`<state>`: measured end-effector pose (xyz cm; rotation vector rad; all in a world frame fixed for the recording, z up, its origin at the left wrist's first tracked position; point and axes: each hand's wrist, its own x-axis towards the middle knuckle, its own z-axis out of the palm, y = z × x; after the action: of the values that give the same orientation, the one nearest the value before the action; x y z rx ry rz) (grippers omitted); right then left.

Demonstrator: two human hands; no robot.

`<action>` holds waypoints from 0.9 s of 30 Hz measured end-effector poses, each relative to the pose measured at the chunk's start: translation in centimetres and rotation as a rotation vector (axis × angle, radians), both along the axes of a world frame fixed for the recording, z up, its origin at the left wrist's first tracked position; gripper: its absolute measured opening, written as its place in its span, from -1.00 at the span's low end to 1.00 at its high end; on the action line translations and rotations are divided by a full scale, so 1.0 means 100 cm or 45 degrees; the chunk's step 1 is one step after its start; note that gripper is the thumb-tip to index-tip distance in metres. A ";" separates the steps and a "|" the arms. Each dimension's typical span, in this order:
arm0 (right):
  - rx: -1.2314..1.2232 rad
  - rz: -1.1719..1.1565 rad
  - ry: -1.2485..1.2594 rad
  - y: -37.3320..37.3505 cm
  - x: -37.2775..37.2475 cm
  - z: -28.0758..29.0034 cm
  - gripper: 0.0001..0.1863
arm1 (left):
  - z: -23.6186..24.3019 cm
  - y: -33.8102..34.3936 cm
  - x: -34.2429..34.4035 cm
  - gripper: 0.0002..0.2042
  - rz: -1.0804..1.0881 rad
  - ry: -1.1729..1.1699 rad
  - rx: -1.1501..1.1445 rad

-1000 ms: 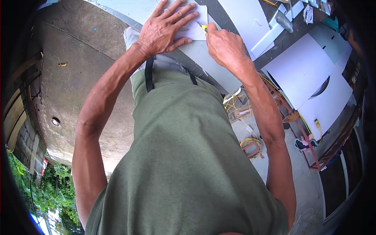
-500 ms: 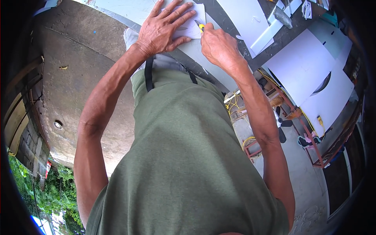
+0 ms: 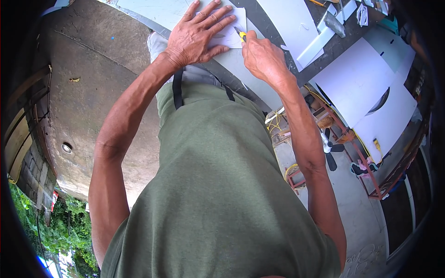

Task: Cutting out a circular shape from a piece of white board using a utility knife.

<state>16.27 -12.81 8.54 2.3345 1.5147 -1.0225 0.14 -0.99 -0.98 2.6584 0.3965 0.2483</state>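
Observation:
My left hand [image 3: 197,37] lies flat with fingers spread on a small white sheet [image 3: 239,21], pressing it onto a larger pale sheet on the dark worktable. My right hand [image 3: 264,55] is closed round a yellow utility knife [image 3: 243,35]. Its blade points up and left and lies at the right part of the small sheet; whether the tip touches cannot be made out. Most of the knife's handle is hidden in my fist. A dark slit or mark shows on the sheet beside my left fingers.
Right of my hands lie a long white sheet [image 3: 287,23], a white strip [image 3: 315,46] and a grey wrapped block [image 3: 334,24]. Further right, large white panels [image 3: 354,83] rest on a reddish metal frame [image 3: 359,160], with another yellow-handled tool [image 3: 378,144]. A black-bladed fan [image 3: 330,148] stands below.
The small sheet, both hands and the knife appear shifted slightly right and down in the picture. My left hand stays flat on the sheet and my right keeps its grip.

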 end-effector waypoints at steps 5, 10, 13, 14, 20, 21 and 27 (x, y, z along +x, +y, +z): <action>-0.083 0.047 0.034 0.011 0.008 0.002 -0.73 | 0.001 0.002 0.001 -0.22 -0.009 -0.001 -0.010; -0.118 -0.013 0.036 0.014 -0.003 0.007 -0.74 | 0.002 -0.002 -0.002 -0.23 0.001 0.000 -0.011; -0.079 -0.051 0.008 0.009 -0.008 0.004 -0.74 | 0.001 0.003 0.002 -0.23 -0.011 0.035 0.026; -0.053 -0.061 0.008 0.009 -0.008 0.004 -0.74 | 0.001 0.003 0.002 -0.23 -0.010 0.035 0.029; -0.064 -0.097 0.022 0.008 -0.011 0.004 -0.74 | 0.001 -0.001 0.000 -0.22 0.003 0.020 0.001; -0.064 -0.096 0.021 0.006 -0.012 0.004 -0.74 | 0.001 -0.001 0.000 -0.22 0.004 0.017 0.000; -0.033 -0.120 0.086 -0.004 -0.001 -0.002 -0.68 | 0.002 0.002 -0.001 -0.20 -0.001 0.039 -0.011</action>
<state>16.17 -13.24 8.39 2.3971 1.4169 -1.1473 0.02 -0.84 -0.82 2.6563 0.4055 0.2052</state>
